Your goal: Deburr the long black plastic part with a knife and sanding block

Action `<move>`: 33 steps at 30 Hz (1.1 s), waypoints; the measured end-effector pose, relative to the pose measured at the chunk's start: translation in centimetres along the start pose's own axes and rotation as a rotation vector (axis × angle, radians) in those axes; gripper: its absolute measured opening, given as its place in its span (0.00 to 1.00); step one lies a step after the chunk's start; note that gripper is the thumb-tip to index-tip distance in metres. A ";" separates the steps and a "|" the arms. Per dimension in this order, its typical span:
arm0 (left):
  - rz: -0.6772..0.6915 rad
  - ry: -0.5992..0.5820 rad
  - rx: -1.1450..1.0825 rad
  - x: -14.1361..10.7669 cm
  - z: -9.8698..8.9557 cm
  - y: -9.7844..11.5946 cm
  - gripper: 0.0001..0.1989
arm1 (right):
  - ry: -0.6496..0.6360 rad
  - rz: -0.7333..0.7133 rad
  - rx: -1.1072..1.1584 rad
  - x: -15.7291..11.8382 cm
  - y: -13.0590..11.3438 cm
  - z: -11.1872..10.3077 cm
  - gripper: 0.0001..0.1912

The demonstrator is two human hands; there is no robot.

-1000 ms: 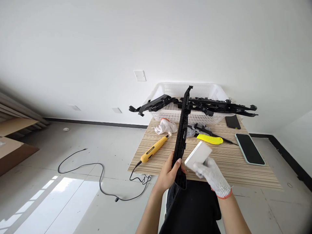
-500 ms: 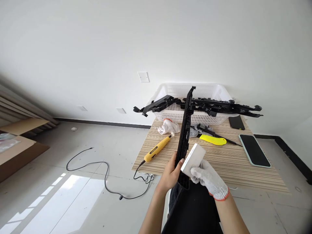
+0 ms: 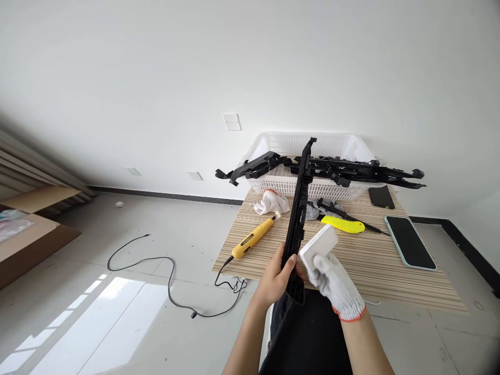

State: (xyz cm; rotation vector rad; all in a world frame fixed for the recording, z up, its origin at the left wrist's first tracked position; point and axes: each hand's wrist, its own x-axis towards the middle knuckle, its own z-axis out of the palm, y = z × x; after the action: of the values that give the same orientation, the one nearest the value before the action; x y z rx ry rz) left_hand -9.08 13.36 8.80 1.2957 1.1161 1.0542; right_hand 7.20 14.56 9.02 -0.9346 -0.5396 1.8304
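Observation:
My bare left hand (image 3: 275,278) grips the near end of a long black plastic strip (image 3: 300,208), which points away from me over the wooden table (image 3: 375,260). My right hand (image 3: 336,284) wears a white knit glove and holds a white rectangular block (image 3: 318,245) against the right side of the strip, just above my left thumb. The strip's far end reaches up in front of a white basket (image 3: 273,182).
Several long black plastic parts (image 3: 363,171) lie across the basket. On the table are a yellow corded tool (image 3: 252,238), a spare white glove (image 3: 270,203), a yellow utility knife (image 3: 344,225), and two phones (image 3: 410,242). A black cable (image 3: 156,260) trails on the floor; a cardboard box (image 3: 27,234) is at left.
The white block in my right hand moved in against the strip, then slid slightly up along it. The left hand keeps its grip on the strip.

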 end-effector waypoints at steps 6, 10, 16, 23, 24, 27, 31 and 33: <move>-0.008 -0.020 -0.016 0.0 0.0 -0.2 0.12 | 0.052 -0.028 0.083 0.4 0.3 -0.1 0.22; 0.001 -0.009 0.001 0.0 0.1 -0.3 0.12 | 0.019 -0.039 0.010 0.4 0.4 0.1 0.20; 0.021 0.013 0.046 0.1 -0.1 -0.3 0.12 | -0.015 0.013 -0.044 0.1 0.5 0.1 0.19; 0.014 0.003 0.039 0.0 -0.2 -0.4 0.13 | 0.015 -0.006 -0.012 0.6 0.6 -0.1 0.19; 0.023 0.016 0.055 0.0 -0.1 -0.4 0.13 | 0.001 0.027 -0.045 0.6 0.5 0.0 0.20; 0.011 -0.008 0.017 0.0 -0.1 -0.2 0.12 | 0.090 -0.053 0.024 0.5 0.4 0.2 0.20; 0.006 0.002 0.016 0.0 0.0 -0.1 0.12 | 0.007 0.016 -0.086 0.2 0.3 0.4 0.19; 0.002 -0.002 0.009 0.0 -0.1 -0.1 0.12 | 0.013 0.010 -0.091 0.1 0.3 0.4 0.19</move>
State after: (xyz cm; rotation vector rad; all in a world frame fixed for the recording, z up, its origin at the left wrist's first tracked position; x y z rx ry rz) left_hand -9.18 13.36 8.70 1.3053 1.1190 1.0504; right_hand 6.67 14.59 9.07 -1.0111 -0.6147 1.8204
